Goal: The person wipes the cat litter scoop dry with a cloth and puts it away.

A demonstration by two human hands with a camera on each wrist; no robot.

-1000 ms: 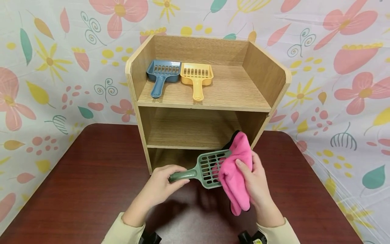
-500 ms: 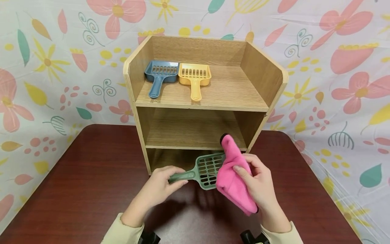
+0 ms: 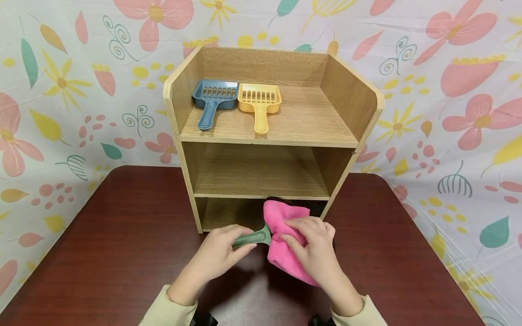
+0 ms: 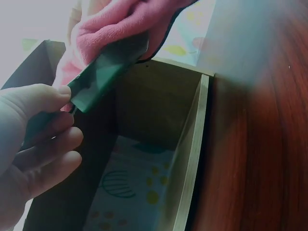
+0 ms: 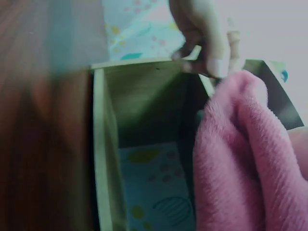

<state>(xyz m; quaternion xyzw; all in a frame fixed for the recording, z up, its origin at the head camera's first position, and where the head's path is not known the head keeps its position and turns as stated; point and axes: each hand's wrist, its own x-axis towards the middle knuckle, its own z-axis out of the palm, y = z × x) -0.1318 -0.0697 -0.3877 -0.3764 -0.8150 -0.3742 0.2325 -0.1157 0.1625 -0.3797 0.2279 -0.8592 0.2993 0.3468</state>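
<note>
My left hand grips the handle of a green litter scoop, thumb on the near side. A pink cloth with a dark edge is wrapped over the scoop's slotted head, which it hides in the head view. Through the cloth, my right hand pinches the head, fingers on top and thumb nearer me. In the left wrist view a side of the green scoop shows below the cloth. The cloth fills the right side of the right wrist view.
A wooden shelf unit stands on the dark red table, just beyond my hands. On its top level a blue litter scoop and a yellow litter scoop lie side by side at the left. A floral cloth backdrop hangs behind.
My right hand has moved left with the pink cloth, from the scoop head's far end to near its handle, so the cloth now covers the slots. My left hand still holds the handle.
</note>
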